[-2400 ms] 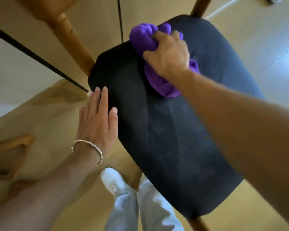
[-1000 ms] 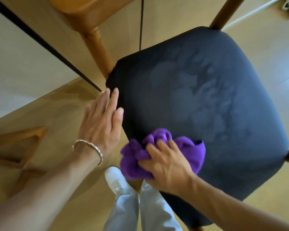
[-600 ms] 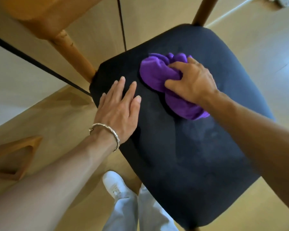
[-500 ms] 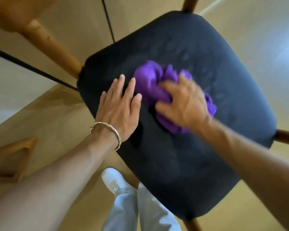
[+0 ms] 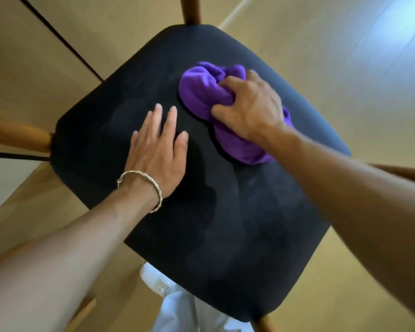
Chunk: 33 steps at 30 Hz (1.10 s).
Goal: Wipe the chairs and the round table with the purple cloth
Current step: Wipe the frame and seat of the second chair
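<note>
The right hand (image 5: 249, 109) has its fingers curled into the bunched purple cloth (image 5: 199, 99), gripping a fold of it and pressing it down on the black chair seat (image 5: 225, 224). The cloth lies crumpled on the far right part of the seat, short of the far corner, with one end trailing back under the wrist toward the right edge. Just beside it, the left hand (image 5: 158, 149) lies flat on the upholstery near the seat's middle, fingers straight and slightly spread, holding nothing; its fingertips are close to the cloth but apart from it. A thin metal bracelet (image 5: 141, 188) circles the left wrist. Wooden chair legs (image 5: 17, 137) jut out at the seat's corners. Below the near edge show a white shoe (image 5: 156, 279) and pale trousers (image 5: 177, 312), over a light wooden floor (image 5: 345, 68)
</note>
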{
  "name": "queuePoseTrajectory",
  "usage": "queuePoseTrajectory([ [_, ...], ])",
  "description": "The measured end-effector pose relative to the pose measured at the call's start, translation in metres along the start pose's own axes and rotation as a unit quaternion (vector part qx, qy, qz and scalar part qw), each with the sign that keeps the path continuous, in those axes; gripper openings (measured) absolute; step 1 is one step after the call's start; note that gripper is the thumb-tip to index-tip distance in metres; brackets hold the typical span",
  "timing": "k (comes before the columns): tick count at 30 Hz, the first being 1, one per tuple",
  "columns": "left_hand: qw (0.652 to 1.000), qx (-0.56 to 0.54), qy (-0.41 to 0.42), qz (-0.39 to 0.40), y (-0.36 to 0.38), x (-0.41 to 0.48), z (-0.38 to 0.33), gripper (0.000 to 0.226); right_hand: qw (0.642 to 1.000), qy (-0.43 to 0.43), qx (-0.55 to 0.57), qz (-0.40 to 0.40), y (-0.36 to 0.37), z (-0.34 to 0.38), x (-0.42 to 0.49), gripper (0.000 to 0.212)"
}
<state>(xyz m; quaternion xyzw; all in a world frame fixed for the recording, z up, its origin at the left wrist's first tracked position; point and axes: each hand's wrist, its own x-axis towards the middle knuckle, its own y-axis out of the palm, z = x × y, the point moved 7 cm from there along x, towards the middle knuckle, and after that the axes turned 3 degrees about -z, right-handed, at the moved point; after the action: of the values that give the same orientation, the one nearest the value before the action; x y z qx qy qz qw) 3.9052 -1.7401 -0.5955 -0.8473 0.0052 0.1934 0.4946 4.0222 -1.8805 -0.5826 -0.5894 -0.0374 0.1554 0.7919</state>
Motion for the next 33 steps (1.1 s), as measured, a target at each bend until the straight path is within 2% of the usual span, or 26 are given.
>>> queuePoseTrajectory([
  [3, 1.000, 0.006, 0.002, 0.022, 0.014, -0.007, -0.007, 0.058, 1.000, -0.004, -0.009, -0.017, 0.012, 0.000, -0.073, 0.045],
  [7, 0.995, 0.055, 0.013, 0.079, 0.030, -0.023, -0.018, 0.057, 0.994, -0.045, 0.035, 0.096, 0.018, 0.000, -0.162, 0.041],
  [10, 0.993, 0.081, 0.038, 0.076, 0.028, -0.015, -0.028, 0.056, 0.988, -0.052, 0.035, 0.139, 0.011, -0.009, -0.140, 0.046],
  [12, 0.994, 0.080, 0.047, 0.061, 0.022, -0.001, -0.035, 0.057, 0.996, -0.029, 0.001, 0.089, -0.003, -0.024, -0.095, 0.046],
  [15, 0.995, 0.076, 0.054, 0.034, 0.020, 0.018, -0.038, 0.057, 0.994, 0.097, 0.032, -0.024, -0.028, -0.066, -0.035, 0.044],
  [17, 0.994, 0.089, 0.051, 0.043, 0.027, 0.017, -0.033, 0.057, 0.988, 0.148, 0.032, -0.007, -0.019, -0.081, -0.031, 0.052],
  [19, 0.986, 0.140, 0.057, 0.065, 0.035, 0.009, -0.028, 0.059, 0.990, 0.135, 0.009, 0.039, -0.005, -0.079, -0.044, 0.074],
  [21, 0.976, 0.190, 0.067, 0.078, 0.038, 0.005, -0.025, 0.060, 0.992, 0.116, 0.002, 0.042, -0.002, -0.069, -0.057, 0.085],
  [27, 0.969, 0.217, 0.099, 0.062, 0.044, 0.007, -0.027, 0.063, 0.993, 0.103, -0.005, -0.052, -0.005, -0.064, -0.056, 0.061],
  [31, 0.969, 0.203, 0.114, 0.081, 0.042, 0.008, -0.025, 0.060, 0.990, 0.124, -0.009, -0.074, 0.002, -0.054, -0.064, 0.059],
  [33, 0.970, 0.179, 0.117, 0.113, 0.032, 0.011, -0.028, 0.061, 0.985, 0.160, -0.001, -0.060, 0.000, -0.051, -0.063, 0.060],
])
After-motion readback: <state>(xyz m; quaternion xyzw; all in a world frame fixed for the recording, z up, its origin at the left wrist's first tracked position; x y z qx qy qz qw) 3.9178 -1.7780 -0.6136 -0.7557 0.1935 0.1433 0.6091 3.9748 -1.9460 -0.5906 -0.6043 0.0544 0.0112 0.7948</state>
